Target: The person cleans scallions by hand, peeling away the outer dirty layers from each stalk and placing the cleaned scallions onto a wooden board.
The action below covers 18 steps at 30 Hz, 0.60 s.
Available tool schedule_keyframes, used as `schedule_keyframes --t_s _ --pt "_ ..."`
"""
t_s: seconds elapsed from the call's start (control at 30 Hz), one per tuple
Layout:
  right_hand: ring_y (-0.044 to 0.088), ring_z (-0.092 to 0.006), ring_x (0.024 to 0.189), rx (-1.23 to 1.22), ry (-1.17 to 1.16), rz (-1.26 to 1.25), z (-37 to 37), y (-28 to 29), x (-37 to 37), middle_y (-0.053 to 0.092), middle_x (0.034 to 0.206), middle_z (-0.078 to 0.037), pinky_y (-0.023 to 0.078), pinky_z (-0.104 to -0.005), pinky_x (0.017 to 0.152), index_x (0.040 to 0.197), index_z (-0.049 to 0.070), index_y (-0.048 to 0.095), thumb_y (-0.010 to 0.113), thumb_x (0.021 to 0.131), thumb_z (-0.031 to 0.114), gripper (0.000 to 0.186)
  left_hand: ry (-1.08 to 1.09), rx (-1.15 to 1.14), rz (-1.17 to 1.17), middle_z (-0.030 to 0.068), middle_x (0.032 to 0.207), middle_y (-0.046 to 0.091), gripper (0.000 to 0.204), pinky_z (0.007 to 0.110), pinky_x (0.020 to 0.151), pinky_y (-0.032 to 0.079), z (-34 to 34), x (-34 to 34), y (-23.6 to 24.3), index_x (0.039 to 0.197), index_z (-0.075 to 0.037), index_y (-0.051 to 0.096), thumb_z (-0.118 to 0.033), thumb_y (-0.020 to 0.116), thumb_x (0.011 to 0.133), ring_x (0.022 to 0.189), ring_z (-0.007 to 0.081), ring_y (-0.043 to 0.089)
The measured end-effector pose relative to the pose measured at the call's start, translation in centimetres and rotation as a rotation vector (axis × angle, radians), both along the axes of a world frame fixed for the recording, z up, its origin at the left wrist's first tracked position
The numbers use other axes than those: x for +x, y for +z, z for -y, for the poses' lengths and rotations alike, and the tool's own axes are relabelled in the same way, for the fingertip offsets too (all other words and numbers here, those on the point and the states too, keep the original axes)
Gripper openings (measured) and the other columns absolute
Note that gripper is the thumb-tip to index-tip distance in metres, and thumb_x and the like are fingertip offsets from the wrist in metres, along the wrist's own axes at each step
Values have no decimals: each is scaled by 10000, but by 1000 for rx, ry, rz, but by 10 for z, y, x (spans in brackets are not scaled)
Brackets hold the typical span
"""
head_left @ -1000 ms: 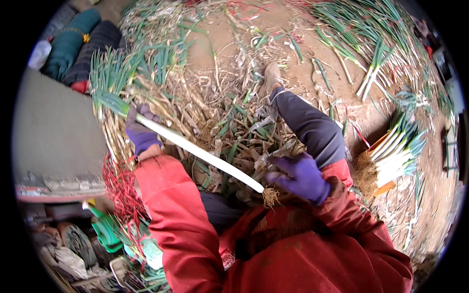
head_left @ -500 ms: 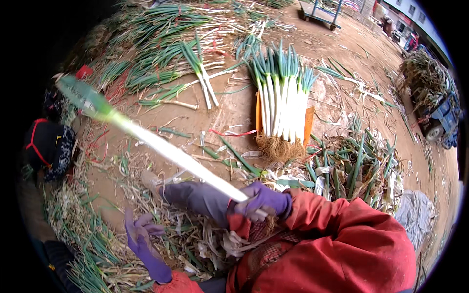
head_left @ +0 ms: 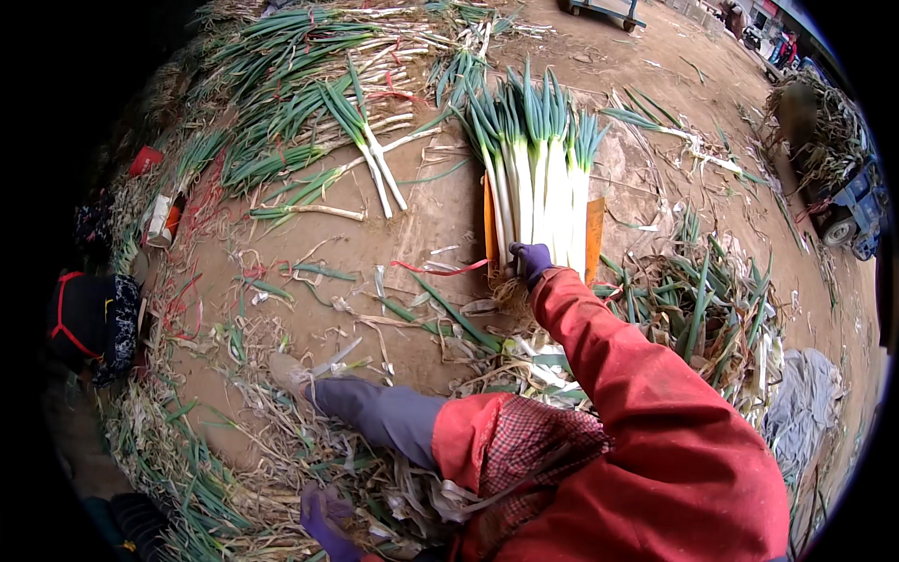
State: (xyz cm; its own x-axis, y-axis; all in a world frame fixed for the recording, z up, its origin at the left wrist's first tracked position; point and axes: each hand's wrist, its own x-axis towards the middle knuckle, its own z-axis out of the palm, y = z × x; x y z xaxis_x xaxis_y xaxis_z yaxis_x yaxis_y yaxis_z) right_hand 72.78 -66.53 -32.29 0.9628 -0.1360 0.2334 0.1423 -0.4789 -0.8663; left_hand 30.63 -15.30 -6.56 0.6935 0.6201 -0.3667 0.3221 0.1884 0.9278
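An upright bundle of leeks (head_left: 534, 178), white stalks with green tops and brown roots, stands between orange boards (head_left: 593, 234). My right hand (head_left: 527, 262), in a purple glove, is closed on a leek at the bundle's lower front, above the roots. At the bottom edge my left hand (head_left: 326, 520), also gloved in purple, is low over loose leaves and trimmings (head_left: 187, 478), fingers apart with nothing visible in them. A heap of leaf scraps (head_left: 693, 318) lies right of the bundle.
Loose leeks (head_left: 290, 94) spread at the back left. A cart (head_left: 599, 14) stands at the back, a loaded blue vehicle (head_left: 847, 211) at right. A distant person (head_left: 787, 51) is visible. A black item with red trim (head_left: 80, 328) is at left, grey sheeting (head_left: 801, 403) at lower right.
The view has swung toward the bundle. The single leek passed from my left hand to my right, which has reached forward to the bundle. My left hand has dropped low.
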Motion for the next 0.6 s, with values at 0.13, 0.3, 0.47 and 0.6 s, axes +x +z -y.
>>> schedule_keyframes --t_s 0.13,0.3,0.47,0.6 --pt "595 -280 443 615 -332 -609 -98 105 -17 617 601 -197 464 -401 402 726 -123 626 682 804 188 326 228 -3 -116 183 881 583 257 430 648 448 25 -12 34 953 -49 587 -182 579 733 753 343 557" --pt "658 -352 777 -600 71 -368 -99 93 -10 670 856 -223 507 -424 691 939 44 690 580 791 322 334 -4 -5 -129 167 880 584 267 416 654 451 24 64 20 983 -50 582 -180 580 749 755 322 560" --pt "651 -381 855 -180 -99 -695 -109 168 -26 654 882 -259 504 -434 780 864 -13 692 617 713 227 293 -235 -39 -154 152 880 585 278 403 661 455 48 149 13 1013 -51 576 -178 582 766 756 300 562" --pt "651 -376 829 -291 -89 -656 -106 152 -23 664 857 -225 508 -438 737 856 7 697 641 758 265 281 -330 -42 -191 139 879 586 286 392 666 458 57 180 11 1037 -51 572 -177 583 779 758 283 564"
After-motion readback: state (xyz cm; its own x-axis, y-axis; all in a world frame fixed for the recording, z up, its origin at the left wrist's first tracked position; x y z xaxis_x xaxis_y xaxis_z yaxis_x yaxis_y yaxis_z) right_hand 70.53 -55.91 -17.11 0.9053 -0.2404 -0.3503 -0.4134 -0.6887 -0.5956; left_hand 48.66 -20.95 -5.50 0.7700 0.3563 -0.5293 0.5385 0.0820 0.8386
